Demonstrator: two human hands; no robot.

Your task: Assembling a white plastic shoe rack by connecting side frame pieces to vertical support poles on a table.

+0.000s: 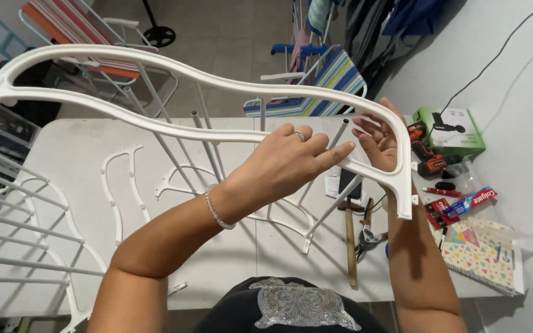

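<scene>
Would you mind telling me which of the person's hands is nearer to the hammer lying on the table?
Right. The right hand holds the curved white plastic frame almost directly above the hammer, while the left hand pinches a grey tube further to the left.

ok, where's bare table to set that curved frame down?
Best patch: the white table at its far left corner, between the rod rack and the flat curved pieces. A smaller strip lies near the front edge, left of the hammer. The right end is crowded: drill, green box, pliers, notebook.
</scene>
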